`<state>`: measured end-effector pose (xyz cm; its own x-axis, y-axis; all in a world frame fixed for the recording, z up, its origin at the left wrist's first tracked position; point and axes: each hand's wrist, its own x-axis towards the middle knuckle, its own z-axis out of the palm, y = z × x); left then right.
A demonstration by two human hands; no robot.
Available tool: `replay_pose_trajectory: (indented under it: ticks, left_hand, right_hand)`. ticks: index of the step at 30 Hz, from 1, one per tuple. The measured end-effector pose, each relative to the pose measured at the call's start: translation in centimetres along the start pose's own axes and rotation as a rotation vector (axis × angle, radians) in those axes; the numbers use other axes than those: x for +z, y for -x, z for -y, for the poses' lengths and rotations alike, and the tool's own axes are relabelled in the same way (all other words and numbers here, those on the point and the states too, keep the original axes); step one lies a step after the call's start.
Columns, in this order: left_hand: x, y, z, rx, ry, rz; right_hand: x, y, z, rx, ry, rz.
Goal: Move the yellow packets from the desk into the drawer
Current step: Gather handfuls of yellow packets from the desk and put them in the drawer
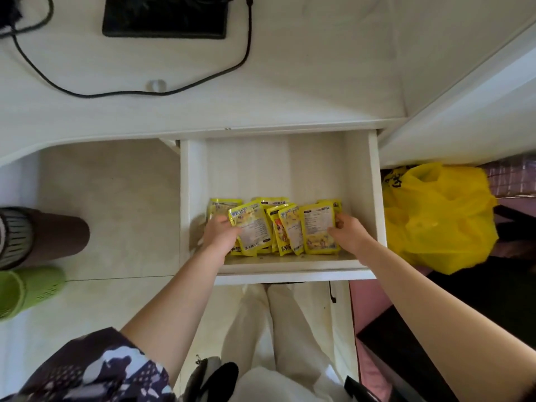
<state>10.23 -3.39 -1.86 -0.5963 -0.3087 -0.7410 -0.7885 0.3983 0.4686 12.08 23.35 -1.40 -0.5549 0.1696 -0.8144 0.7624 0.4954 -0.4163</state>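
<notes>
Several yellow packets [285, 227] lie overlapping in a row along the front of the open white drawer [364, 184]. My left hand [222, 235] grips the left end of the row, fingers curled on a packet [252, 227]. At the right end, my right hand [349, 235] holds the edge of another packet [317, 230]. The back half of the drawer is bare. No yellow packet shows on the white desk [290, 82].
On the desk lie a black cable [243, 59] and a dark flat device [165, 15]. A yellow plastic bag [441, 216] sits right of the drawer. A brown bin [43, 236] and a green shoe [29, 288] stand on the floor at left.
</notes>
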Motion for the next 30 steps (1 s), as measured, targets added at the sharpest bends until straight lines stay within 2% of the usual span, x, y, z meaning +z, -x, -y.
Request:
replay_pose_trajectory:
  ticks: [3, 9, 14, 20, 30]
  left_hand:
    - [-0.9, 1.3, 0.0, 0.045, 0.011, 0.016]
    - [-2.8, 5.2, 0.6, 0.119, 0.001, -0.071]
    - [-5.3, 9.1, 3.0, 0.216, -0.061, -0.18]
    - [-8.4, 14.0, 7.4, 0.274, -0.062, -0.271]
    - [-16.2, 17.5, 18.4, 0.148, -0.042, -0.482]
  right_hand:
    - [-0.5, 1.5, 0.5, -0.029, 0.107, -0.01]
    - [-1.1, 4.4, 1.6, -0.066, 0.25, -0.072]
    - [0.6, 8.2, 3.8, -0.257, 0.41, -0.041]
    - [5.4, 12.5, 7.3, -0.536, 0.67, 0.028]
    - [18.7, 19.3, 12.3, -0.889, 1.018, 0.155]
